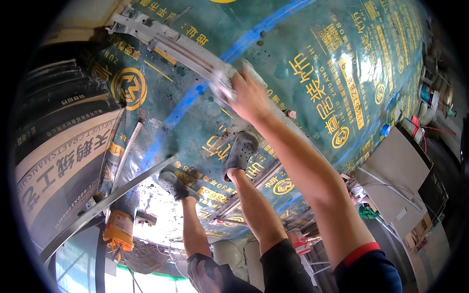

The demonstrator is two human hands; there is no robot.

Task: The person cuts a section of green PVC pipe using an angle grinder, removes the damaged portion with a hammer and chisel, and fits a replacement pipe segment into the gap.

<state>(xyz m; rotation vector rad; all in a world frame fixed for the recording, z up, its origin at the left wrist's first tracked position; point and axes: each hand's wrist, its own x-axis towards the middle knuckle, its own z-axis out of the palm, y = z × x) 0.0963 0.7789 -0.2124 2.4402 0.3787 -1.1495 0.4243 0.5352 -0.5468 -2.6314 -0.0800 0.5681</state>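
My right hand point(248, 97) is closed around a pale, crumpled wad, seemingly a cloth point(223, 88), blurred by motion. It presses the wad against a long grey metal rail point(183, 52), which crosses diagonally over the green printed floor sheeting point(288, 53). Pale wad also shows on the far side of my fingers. Low in the view, my left hand point(205, 274) lies in shadow on my dark shorts, fingers spread and nothing visible in them. Dust and dark crumbs mark the sheeting around the rail.
My feet in grey clogs point(242, 151) stand near the rail. Large cartons point(63, 161) line the left side. A long metal strip point(117, 195) slants past an orange container point(118, 229). Blue tape point(183, 105) crosses the sheeting; boards point(395, 156) and clutter lie right.
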